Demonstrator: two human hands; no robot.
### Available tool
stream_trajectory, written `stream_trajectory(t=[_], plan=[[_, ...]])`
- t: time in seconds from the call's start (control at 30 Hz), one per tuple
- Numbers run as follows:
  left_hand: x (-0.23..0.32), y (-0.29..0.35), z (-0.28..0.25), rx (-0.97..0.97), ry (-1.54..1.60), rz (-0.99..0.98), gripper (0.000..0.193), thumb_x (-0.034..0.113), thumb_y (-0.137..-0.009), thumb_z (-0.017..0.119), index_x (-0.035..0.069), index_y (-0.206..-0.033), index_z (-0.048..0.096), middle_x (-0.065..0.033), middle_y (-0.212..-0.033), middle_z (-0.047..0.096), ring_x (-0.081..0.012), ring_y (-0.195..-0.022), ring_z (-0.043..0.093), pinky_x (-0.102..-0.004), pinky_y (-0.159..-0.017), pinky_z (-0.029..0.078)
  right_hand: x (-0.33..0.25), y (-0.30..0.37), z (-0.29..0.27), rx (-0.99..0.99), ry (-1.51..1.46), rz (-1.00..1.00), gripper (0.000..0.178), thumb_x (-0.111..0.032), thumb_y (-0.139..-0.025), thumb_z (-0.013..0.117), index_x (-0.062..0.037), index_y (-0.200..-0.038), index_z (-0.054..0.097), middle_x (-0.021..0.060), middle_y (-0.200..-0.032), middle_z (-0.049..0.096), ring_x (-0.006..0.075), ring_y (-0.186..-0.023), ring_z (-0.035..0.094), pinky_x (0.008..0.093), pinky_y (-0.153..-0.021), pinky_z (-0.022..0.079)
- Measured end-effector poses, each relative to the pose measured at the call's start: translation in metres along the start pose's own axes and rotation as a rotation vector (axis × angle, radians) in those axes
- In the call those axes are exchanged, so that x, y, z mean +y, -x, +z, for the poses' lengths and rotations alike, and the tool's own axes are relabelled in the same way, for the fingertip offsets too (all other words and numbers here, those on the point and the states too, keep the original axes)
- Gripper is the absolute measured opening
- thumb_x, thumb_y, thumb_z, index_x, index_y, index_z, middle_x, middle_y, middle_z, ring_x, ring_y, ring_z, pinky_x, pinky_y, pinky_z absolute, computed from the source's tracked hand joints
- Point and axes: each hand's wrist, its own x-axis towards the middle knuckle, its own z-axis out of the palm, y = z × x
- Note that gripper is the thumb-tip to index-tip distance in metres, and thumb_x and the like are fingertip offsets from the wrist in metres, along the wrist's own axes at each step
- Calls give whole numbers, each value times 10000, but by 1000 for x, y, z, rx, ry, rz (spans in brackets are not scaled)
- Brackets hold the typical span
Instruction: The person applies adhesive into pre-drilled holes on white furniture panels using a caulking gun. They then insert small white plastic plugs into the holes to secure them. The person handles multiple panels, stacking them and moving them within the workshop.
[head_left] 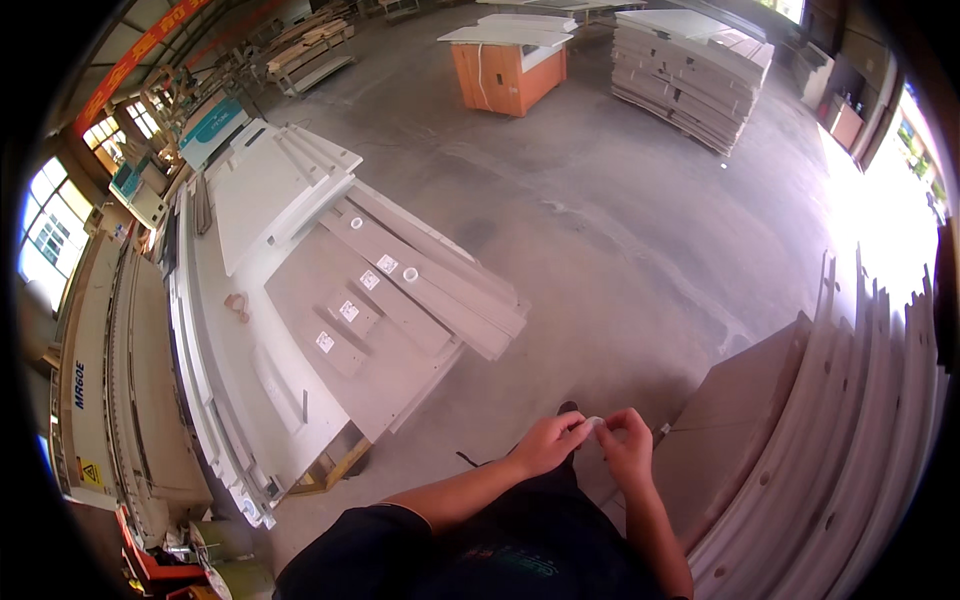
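Note:
In front of my body, both hands meet at a small whitish, rounded thing (595,423), too small to name. My left hand (546,444) pinches it from the left, thumb and fingertips together. From the other side my right hand (629,450) has its fingertips closed on it. Left of my hands, grey-brown panels (430,318) lie on a large white board (290,385). Several square white labels (349,311) and two white rings (410,274) rest on those panels.
Tall panels (740,410) stand on edge close at my right. A long beige machine (95,370) runs along the far left. Farther off stand an orange cabinet (510,80) topped with boards and a stack of panels (680,80). Grey concrete floor (600,260) lies between.

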Motion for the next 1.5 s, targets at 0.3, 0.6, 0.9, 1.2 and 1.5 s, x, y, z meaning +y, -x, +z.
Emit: stream_trajectory(t=[0.3, 0.6, 0.9, 1.2, 1.5], plan=[[28, -256, -4, -29, -118, 8, 339, 365, -960, 526, 38, -939, 612, -110, -789, 653, -266, -715, 621, -365, -674, 471, 22, -246, -78, -78, 60, 175, 137, -96, -856, 686, -1, -889, 592, 52, -771, 620, 101, -579, 569, 244, -450, 435], [79, -443, -108, 225, -128, -28, 288, 327, -910, 607, 45, -964, 628, -144, -882, 688, -319, -779, 653, -399, -677, 488, -25, -502, -51, -304, 35, 132, 118, -54, -853, 656, 0, -862, 551, 77, -754, 625, 120, -583, 577, 243, -434, 435], [72, -547, -216, 730, -27, -261, 275, 290, -896, 634, 30, -985, 641, -153, -874, 691, -314, -765, 666, -386, -686, 511, -57, -725, 68, -853, 199, -177, 142, -117, -818, 711, -2, -845, 632, 58, -758, 650, 112, -587, 593, 266, -500, 466], [89, -583, -341, 1276, 94, -415, 307, 323, -907, 623, 25, -980, 639, -174, -795, 673, -303, -716, 664, -395, -674, 505, -186, -841, 253, -1367, 304, -571, 160, -146, -797, 714, -16, -851, 639, 126, -789, 689, 273, -747, 681, 357, -700, 516], [42, -562, -515, 1521, 418, -451, 349, 351, -967, 547, 15, -965, 642, -151, -801, 674, -266, -750, 659, -371, -695, 499, -261, -878, 484, -1477, 361, -695, 161, -153, -788, 725, -19, -811, 639, 133, -759, 682, 281, -730, 666, 370, -688, 502]])
